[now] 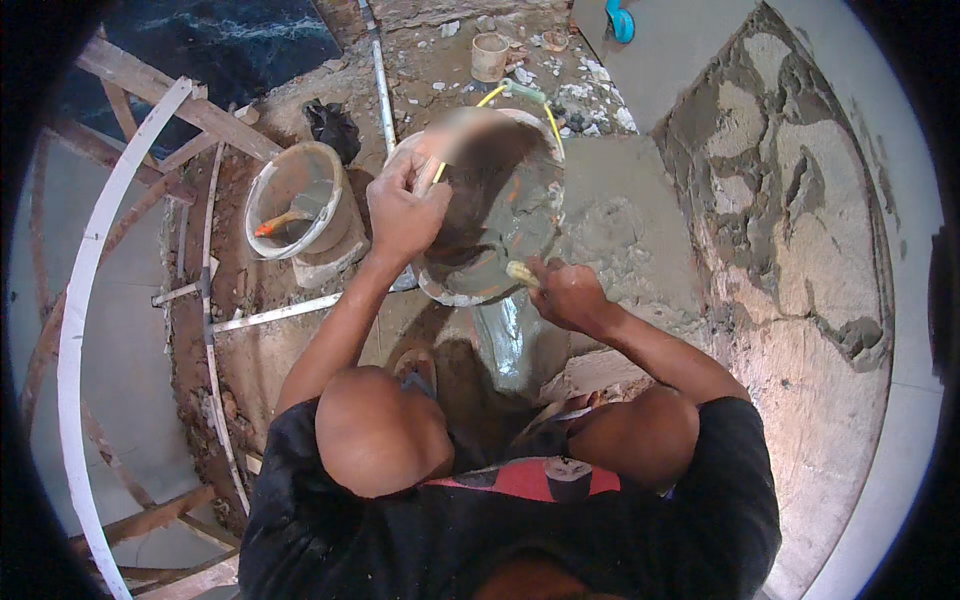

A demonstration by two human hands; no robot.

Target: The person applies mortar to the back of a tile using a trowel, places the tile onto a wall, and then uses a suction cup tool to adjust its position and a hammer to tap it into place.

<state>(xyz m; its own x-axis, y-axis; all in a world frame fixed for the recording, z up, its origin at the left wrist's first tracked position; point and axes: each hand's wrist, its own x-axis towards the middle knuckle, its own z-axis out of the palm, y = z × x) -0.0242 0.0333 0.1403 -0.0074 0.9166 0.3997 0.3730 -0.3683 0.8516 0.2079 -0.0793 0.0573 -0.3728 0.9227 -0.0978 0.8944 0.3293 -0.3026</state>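
Ground is rough brown earth [430,75] strewn with pale debris [598,72]; a thin white pipe [380,85] lies near top centre. Left side: timber framing [180,100] against smooth grey surfaces [130,340], dark blue veined panel [210,50] beyond. Light is brightest at lower right.

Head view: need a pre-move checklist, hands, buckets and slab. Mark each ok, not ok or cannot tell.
1. Right hand closed on the pale yellow handle: ok.
2. Left hand hold confirmed: cannot tell; blur lies right beside it.
3. Wet grey mix inside the large bucket: ok.
4. Orange-ended tool inside the smaller bucket: ok.
5. Pale slab fully covered in grey: not ok; large pale areas show.
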